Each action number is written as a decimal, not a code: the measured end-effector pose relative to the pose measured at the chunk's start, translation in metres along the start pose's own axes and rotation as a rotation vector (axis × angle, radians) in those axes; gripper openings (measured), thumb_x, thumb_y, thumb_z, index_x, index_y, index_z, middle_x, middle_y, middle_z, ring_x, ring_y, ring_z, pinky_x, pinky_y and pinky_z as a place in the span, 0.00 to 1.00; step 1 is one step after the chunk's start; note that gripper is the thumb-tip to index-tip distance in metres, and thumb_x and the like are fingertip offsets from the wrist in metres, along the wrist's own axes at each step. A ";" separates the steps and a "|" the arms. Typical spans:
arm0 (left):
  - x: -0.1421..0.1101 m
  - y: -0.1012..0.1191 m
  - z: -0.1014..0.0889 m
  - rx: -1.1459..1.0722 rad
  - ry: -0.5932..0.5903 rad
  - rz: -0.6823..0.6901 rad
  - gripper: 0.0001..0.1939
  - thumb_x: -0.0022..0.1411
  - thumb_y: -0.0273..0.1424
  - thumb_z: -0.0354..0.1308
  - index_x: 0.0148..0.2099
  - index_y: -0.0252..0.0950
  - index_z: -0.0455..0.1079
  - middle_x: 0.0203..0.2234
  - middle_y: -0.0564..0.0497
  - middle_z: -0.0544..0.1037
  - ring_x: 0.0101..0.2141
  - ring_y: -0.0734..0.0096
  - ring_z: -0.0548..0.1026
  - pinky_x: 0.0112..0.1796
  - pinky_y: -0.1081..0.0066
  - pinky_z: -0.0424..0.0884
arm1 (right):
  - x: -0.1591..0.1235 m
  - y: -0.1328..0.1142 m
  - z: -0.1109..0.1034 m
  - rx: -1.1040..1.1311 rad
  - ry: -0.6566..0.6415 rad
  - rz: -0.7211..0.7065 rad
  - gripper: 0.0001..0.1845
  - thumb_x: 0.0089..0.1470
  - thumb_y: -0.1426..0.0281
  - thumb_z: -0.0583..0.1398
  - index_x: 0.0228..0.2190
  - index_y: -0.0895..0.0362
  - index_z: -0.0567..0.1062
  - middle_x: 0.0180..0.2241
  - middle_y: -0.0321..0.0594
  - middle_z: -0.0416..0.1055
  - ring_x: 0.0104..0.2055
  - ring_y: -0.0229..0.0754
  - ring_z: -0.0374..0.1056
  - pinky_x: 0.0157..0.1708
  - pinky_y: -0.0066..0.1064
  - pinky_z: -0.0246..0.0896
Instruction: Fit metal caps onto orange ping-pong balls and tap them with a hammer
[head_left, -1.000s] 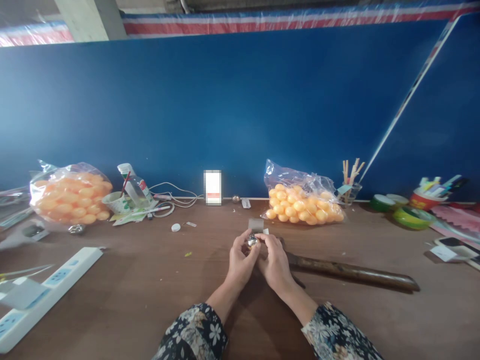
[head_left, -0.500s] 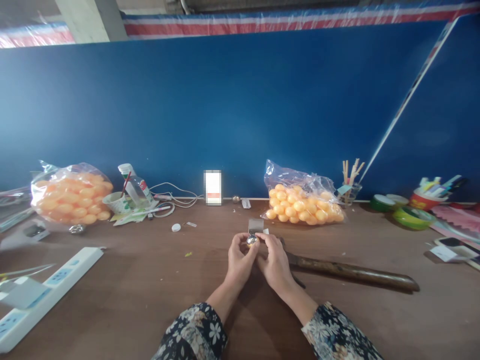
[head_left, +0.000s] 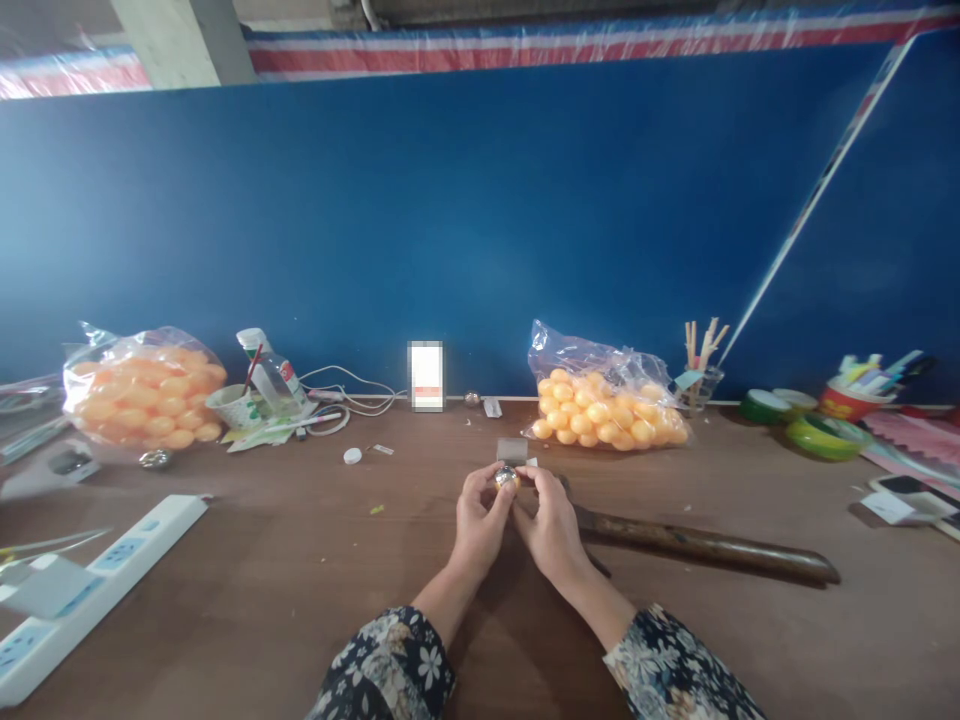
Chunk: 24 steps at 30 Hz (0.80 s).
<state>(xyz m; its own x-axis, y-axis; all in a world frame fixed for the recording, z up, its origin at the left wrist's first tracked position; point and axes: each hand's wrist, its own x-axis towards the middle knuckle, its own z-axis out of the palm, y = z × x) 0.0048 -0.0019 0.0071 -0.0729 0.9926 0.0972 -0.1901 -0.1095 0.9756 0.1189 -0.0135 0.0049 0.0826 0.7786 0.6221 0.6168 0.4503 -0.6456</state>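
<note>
A small shiny silver ball point(head_left: 506, 476) with an orange patch low on its side sits between my two hands, above the table. My left hand point(head_left: 480, 515) is closed around its left side, with fingertips and thumb against it. From the right, my right hand point(head_left: 551, 520) curls in, its fingertips touching the same ball. Just beyond the fingers lies a grey, roughly cylindrical piece point(head_left: 512, 449). A tool with a dark wooden handle point(head_left: 705, 547) lies beside my right hand; its metal head is partly hidden under that hand.
Clear bags of orange balls stand at the left point(head_left: 146, 395) and right point(head_left: 600, 410). A white power strip point(head_left: 105, 585) lies at left. Tape rolls point(head_left: 829, 434) and a red pen cup point(head_left: 855, 400) are at right. A blue partition point(head_left: 465, 220) closes the back.
The silver ball has turned slightly between my fingers, and a fingertip has shifted a little on it. Both hands stay in nearly the same place.
</note>
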 end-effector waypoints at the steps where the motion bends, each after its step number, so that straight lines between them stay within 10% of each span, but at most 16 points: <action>1: 0.000 0.000 0.000 -0.002 -0.002 0.001 0.24 0.48 0.41 0.66 0.47 0.36 0.72 0.39 0.44 0.79 0.37 0.65 0.77 0.38 0.70 0.73 | 0.000 0.000 0.000 0.002 -0.003 0.007 0.13 0.52 0.72 0.58 0.42 0.54 0.68 0.41 0.46 0.72 0.44 0.49 0.68 0.44 0.43 0.65; 24: 0.000 0.001 0.002 0.006 -0.064 0.059 0.23 0.51 0.38 0.65 0.47 0.34 0.69 0.40 0.43 0.77 0.34 0.69 0.76 0.35 0.73 0.72 | 0.000 0.004 0.000 0.045 -0.047 0.015 0.20 0.49 0.77 0.57 0.46 0.55 0.67 0.43 0.46 0.69 0.46 0.49 0.65 0.46 0.42 0.65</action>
<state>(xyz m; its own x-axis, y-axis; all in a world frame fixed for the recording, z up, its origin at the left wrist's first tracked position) 0.0066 -0.0019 0.0087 -0.0211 0.9858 0.1668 -0.1815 -0.1678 0.9690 0.1215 -0.0121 0.0026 0.0543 0.8045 0.5915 0.5795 0.4570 -0.6747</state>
